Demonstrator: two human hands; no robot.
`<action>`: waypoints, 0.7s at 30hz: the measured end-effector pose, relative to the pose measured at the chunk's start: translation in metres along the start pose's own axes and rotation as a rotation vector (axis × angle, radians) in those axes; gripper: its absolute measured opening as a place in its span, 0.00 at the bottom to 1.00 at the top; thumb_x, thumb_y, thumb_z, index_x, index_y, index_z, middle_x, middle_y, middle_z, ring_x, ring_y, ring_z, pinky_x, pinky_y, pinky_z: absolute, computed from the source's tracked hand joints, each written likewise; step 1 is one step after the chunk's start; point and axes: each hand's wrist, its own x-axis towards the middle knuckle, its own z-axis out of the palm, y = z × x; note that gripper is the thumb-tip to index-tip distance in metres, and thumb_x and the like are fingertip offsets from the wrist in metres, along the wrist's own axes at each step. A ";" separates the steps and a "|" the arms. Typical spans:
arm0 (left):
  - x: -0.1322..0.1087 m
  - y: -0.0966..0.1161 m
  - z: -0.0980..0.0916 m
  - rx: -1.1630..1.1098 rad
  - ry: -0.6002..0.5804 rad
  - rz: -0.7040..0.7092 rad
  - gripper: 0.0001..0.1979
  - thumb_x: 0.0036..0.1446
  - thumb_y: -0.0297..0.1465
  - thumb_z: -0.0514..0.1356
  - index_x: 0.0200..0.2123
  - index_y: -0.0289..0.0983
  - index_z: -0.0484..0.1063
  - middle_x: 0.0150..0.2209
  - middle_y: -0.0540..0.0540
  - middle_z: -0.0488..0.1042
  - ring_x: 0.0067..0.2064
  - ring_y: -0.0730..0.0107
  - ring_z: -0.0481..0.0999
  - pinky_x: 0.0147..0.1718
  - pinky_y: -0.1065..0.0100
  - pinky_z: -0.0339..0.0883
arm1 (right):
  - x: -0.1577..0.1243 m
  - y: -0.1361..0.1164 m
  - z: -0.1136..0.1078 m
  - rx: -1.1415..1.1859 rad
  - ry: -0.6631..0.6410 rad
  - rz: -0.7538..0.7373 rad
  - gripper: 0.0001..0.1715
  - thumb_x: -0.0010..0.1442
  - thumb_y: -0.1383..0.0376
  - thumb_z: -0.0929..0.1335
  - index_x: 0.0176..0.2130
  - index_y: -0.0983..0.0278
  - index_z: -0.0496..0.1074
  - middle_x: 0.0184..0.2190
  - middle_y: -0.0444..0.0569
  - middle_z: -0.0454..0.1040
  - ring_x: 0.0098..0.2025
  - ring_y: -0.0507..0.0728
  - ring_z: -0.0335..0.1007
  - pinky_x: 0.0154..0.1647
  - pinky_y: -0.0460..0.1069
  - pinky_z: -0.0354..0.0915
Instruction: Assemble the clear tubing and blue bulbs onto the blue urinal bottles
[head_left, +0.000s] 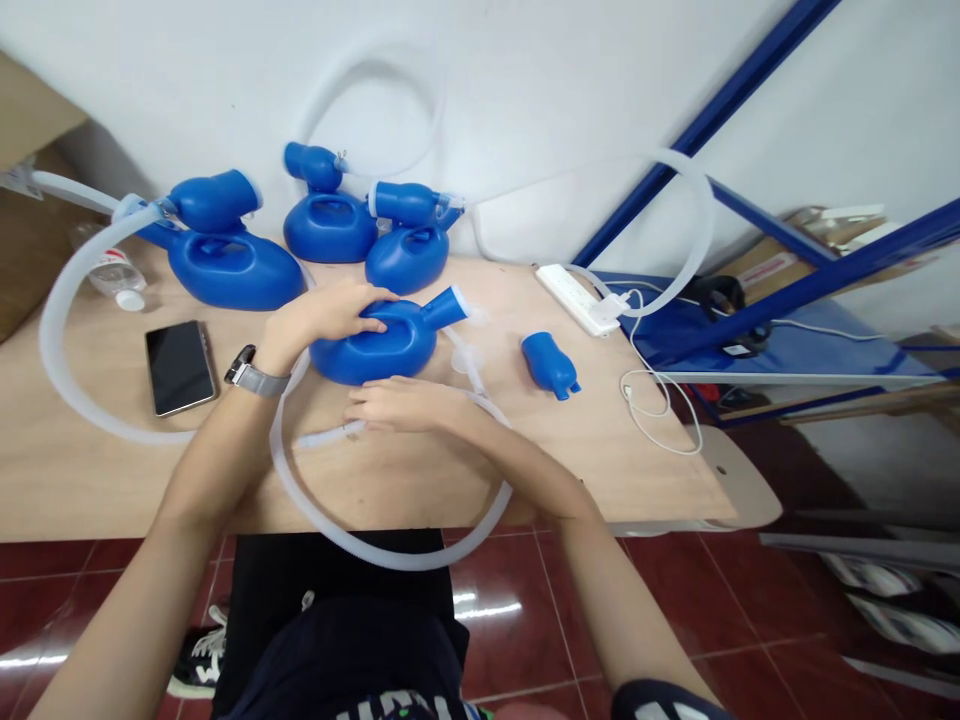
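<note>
A blue plastic urinal bottle (409, 350) lies on the table in front of me, its neck pointing up and to the right. My left hand (337, 315) is closed on its handle from the left. Just below the bottle, the fingers of my right hand (397, 405) are pressed together at the end of a translucent hose (330, 436); the exact grip is partly hidden. This hose (382, 560) loops over the table's front edge. Apart to the right lies a loose blue funnel-shaped head (550, 363) with two small prongs.
Along the wall stand several blue bottles (236, 270) with heads and hoses attached. A phone (180, 367) and a clear plastic bottle (118, 278) lie at left. A white power strip (577, 298) with cables sits at right, beside a blue metal shelf (787, 350).
</note>
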 end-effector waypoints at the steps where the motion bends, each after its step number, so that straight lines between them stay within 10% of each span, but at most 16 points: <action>1: 0.000 0.000 -0.001 -0.006 -0.008 -0.005 0.32 0.74 0.42 0.62 0.77 0.43 0.68 0.73 0.40 0.75 0.70 0.47 0.77 0.67 0.56 0.70 | -0.002 0.005 -0.002 0.016 -0.026 0.011 0.22 0.77 0.69 0.70 0.66 0.56 0.77 0.66 0.54 0.80 0.66 0.63 0.79 0.60 0.56 0.74; 6: 0.000 -0.002 -0.002 -0.024 -0.032 -0.009 0.33 0.74 0.42 0.62 0.78 0.40 0.67 0.74 0.39 0.74 0.71 0.47 0.76 0.69 0.56 0.69 | 0.000 0.008 -0.003 0.034 -0.094 0.066 0.26 0.75 0.54 0.74 0.67 0.59 0.76 0.69 0.59 0.77 0.71 0.69 0.75 0.63 0.59 0.74; 11: 0.000 -0.008 0.001 -0.038 -0.025 0.026 0.34 0.74 0.44 0.60 0.78 0.41 0.66 0.74 0.40 0.74 0.71 0.50 0.76 0.70 0.56 0.67 | 0.001 0.005 -0.005 0.004 -0.053 0.070 0.17 0.77 0.69 0.69 0.61 0.58 0.78 0.64 0.54 0.81 0.65 0.65 0.79 0.59 0.57 0.74; 21: 0.000 -0.006 -0.001 -0.041 -0.027 0.019 0.34 0.73 0.45 0.59 0.77 0.40 0.66 0.74 0.39 0.74 0.71 0.49 0.76 0.71 0.56 0.67 | -0.089 0.046 -0.069 0.243 0.114 0.350 0.17 0.78 0.58 0.68 0.58 0.60 0.82 0.57 0.55 0.84 0.58 0.65 0.80 0.60 0.58 0.72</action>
